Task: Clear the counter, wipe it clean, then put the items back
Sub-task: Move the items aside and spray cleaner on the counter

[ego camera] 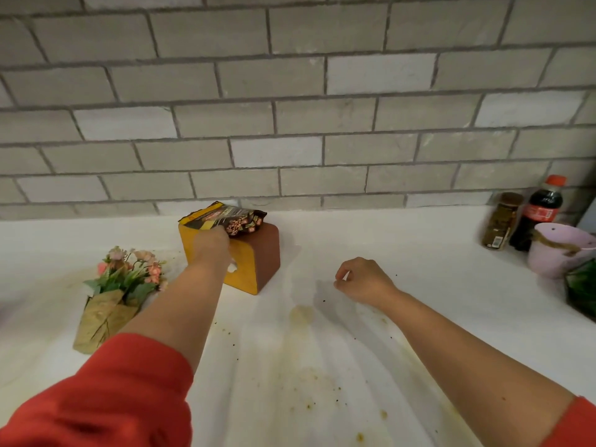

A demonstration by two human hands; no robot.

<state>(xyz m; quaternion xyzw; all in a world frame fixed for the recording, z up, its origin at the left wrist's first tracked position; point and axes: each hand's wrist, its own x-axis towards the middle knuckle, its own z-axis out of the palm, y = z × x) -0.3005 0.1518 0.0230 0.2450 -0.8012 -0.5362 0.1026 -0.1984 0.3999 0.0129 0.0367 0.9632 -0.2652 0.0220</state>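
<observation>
A yellow and brown wooden box stands near the back of the white counter. On top of it lies a dark snack packet. My left hand reaches over the box and grips the packet's near edge. My right hand hovers just over the counter's middle with its fingers loosely curled, holding nothing. Brownish stains and dark crumbs spread over the counter in front of me.
A small bouquet in brown paper lies at the left. At the far right stand a spice jar, a cola bottle, a stained pink cup and a dark green object. A grey brick wall backs the counter.
</observation>
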